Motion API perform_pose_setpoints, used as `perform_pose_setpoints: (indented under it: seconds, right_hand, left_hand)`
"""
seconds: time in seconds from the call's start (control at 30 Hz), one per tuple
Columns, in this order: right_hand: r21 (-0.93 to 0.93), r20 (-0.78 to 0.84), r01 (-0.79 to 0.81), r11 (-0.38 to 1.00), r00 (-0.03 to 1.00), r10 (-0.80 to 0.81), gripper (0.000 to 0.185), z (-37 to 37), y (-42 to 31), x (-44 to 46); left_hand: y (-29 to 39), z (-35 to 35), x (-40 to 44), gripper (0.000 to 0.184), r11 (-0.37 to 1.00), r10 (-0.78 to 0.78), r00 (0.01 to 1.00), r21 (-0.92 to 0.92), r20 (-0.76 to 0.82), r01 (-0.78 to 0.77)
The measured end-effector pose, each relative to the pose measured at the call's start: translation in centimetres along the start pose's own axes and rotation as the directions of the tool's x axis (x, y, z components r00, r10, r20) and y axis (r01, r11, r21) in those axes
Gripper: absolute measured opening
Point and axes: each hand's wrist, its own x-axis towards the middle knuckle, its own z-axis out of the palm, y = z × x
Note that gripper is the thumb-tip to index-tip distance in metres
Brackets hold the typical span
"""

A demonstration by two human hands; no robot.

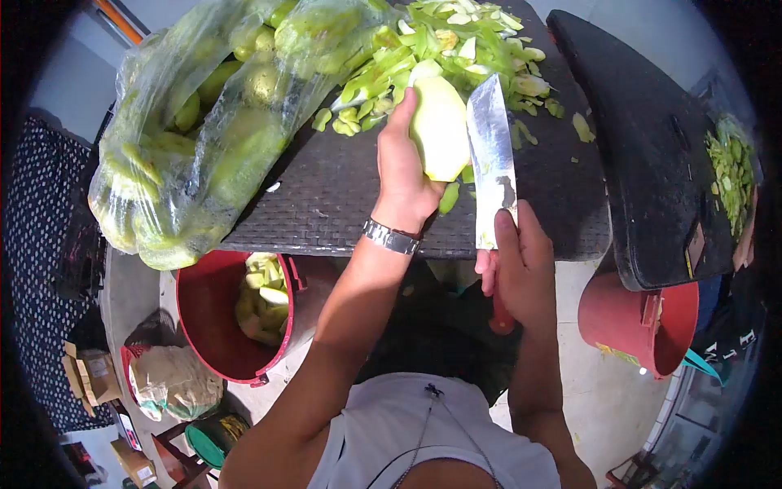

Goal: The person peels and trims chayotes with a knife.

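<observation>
My left hand (pixel 401 167) is closed around a peeled, pale fruit (pixel 440 130) that looks like a green mango. It is held upright above the black woven tabletop (pixel 326 187). My right hand (pixel 525 265) grips a cleaver (pixel 491 138) by its red handle, thumb against the base of the blade. The blade stands tip up, just right of the fruit; whether the two touch I cannot tell. Green peelings (pixel 481 49) lie heaped behind both hands. To the left, a clear plastic bag (pixel 220 155) holds several unpeeled green fruits.
Below the table's left edge stands a red bucket (pixel 199 326) with peeled pieces inside. Another red bucket (pixel 611 326) is at the lower right, near a black chair or table top (pixel 643 147). A stuffed sack (pixel 175 379) and a green-lidded tub (pixel 208 440) sit lower left.
</observation>
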Motion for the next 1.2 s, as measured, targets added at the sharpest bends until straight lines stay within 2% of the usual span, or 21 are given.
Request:
perform_pose_setpoints:
  seconds: [0.17,0.3,0.47,0.67,0.8,0.9,0.97,1.0,1.1,1.2]
  right_hand:
    - [-0.08,-0.022,-0.011,0.997,1.0,0.01,0.024,0.3,-0.1,-0.2]
    - [-0.124,-0.051,0.004,0.992,0.999,-0.011,0.026,0.3,0.3,-0.2]
    - [-0.05,-0.017,-0.035,0.998,0.999,0.034,0.026,0.4,-0.1,0.3]
    - [0.012,-0.01,-0.026,1.0,1.0,0.026,0.026,0.7,0.1,1.3]
    - [0.021,0.038,-0.078,0.997,0.996,0.077,0.026,1.0,0.5,0.3]
    - [0.134,0.045,-0.085,0.987,0.996,0.079,0.026,1.3,0.9,-0.1]
    - [0.137,0.042,-0.092,0.986,0.995,0.087,0.026,1.0,0.7,1.0]
    - [0.138,0.036,-0.095,0.986,0.995,0.091,0.026,0.8,0.7,1.4]
    - [0.137,0.044,-0.079,0.987,0.996,0.074,0.026,1.2,0.6,1.3]
    - [0.116,0.02,-0.068,0.991,0.998,0.066,0.025,1.5,0.6,0.7]
  left_hand:
    - [0.0,-0.4,-0.1,0.043,0.997,-0.014,0.999,-0.07,0.032,0.016]
    - [-0.1,-0.1,-0.5,0.044,0.999,-0.018,1.0,-0.034,0.005,0.018]
    - [0.0,0.4,-1.5,0.044,0.999,-0.049,0.999,0.009,-0.021,0.049]
    - [-1.5,0.5,-2.4,0.044,1.0,0.024,0.997,-0.007,-0.068,-0.024]
    - [-0.8,0.0,-1.4,0.042,0.999,-0.008,0.998,0.034,-0.059,0.01]
    - [-0.7,-0.2,-0.9,0.042,0.999,-0.025,0.999,0.033,-0.043,0.027]
    - [-1.6,0.2,-1.5,0.042,0.996,-0.012,0.997,0.083,-0.081,0.019]
    - [-2.2,0.7,-2.2,0.041,0.999,0.0,0.996,0.04,-0.087,0.004]
    - [-2.1,0.0,-1.8,0.04,0.998,-0.046,0.998,0.051,-0.047,0.049]
    - [-2.2,-0.1,-1.7,0.04,0.994,-0.06,0.996,0.084,-0.072,0.066]
